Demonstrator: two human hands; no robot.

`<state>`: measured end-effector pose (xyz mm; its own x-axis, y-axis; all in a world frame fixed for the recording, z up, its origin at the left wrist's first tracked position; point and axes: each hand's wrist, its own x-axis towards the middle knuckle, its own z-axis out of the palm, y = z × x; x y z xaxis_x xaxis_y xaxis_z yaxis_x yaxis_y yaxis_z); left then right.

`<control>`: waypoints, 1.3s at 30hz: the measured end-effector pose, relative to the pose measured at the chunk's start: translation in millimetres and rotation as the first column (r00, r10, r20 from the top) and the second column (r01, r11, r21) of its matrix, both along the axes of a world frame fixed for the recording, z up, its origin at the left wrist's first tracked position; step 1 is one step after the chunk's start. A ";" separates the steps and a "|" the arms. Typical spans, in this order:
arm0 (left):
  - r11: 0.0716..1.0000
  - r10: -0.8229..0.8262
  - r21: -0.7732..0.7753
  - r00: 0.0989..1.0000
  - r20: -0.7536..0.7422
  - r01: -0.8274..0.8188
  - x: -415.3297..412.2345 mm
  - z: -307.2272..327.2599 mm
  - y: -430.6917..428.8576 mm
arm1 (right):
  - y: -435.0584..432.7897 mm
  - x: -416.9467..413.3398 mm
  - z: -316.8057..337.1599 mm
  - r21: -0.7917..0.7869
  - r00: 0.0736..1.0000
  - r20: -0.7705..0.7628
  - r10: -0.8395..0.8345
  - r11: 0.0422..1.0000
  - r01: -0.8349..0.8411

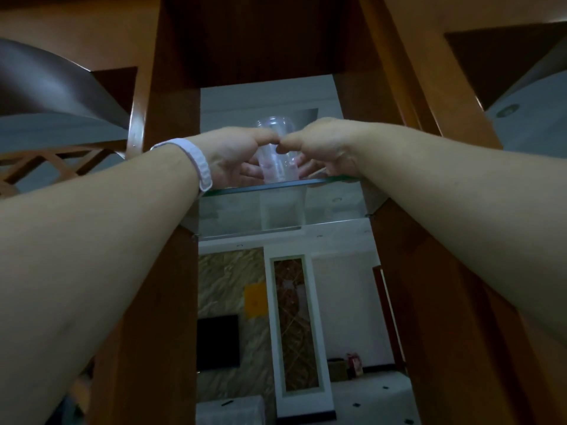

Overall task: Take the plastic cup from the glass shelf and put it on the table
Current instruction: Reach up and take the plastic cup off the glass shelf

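A clear plastic cup (277, 167) stands upright on a glass shelf (276, 207) set between two wooden posts, above my eye level. Both my arms reach up to it. My left hand (236, 154), with a white band on the wrist, curls round the cup's left side. My right hand (316, 148) curls round its right side. The two thumbs almost meet in front of the cup, and fingers show through its clear wall. The cup's base looks to be on the glass.
Wooden posts (171, 271) flank the shelf opening closely on both sides. A wooden panel closes the top. Through the opening a room shows, with a dark screen (217, 342) on a patterned wall and a white framed panel (294, 332).
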<state>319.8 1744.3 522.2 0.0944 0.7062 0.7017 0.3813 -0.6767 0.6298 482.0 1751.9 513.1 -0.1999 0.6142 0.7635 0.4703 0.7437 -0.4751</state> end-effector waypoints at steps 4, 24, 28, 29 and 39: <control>0.997 0.003 0.081 1.000 0.011 -0.004 5.9 2.3 -13.1 | -11.9 4.9 -4.7 0.013 0.976 -0.157 0.153 0.988 -0.153; 0.986 -0.054 0.149 0.994 -0.097 0.068 24.5 -59.3 -90.9 | -63.0 35.7 -69.3 -0.048 0.673 -0.325 0.665 0.699 -0.714; 0.992 -0.018 0.126 0.995 -0.096 0.030 22.9 -76.2 -101.4 | -67.7 36.8 -87.2 -0.071 0.632 -0.327 0.702 0.649 -0.757; 0.993 -0.008 0.113 0.995 -0.101 0.020 22.1 -80.8 -102.5 | -67.4 36.7 -92.9 -0.080 0.632 -0.332 0.700 0.646 -0.759; 1.000 -0.002 0.007 0.999 -0.042 0.002 16.9 -123.1 -103.7 | -50.5 31.7 -150.1 -0.215 0.542 -0.459 0.704 0.504 -0.836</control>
<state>336.7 1640.5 399.1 0.1254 0.7007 0.7023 0.4061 -0.6821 0.6081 513.8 1701.5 363.0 -0.5606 0.5514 0.6177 -0.4052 0.4679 -0.7854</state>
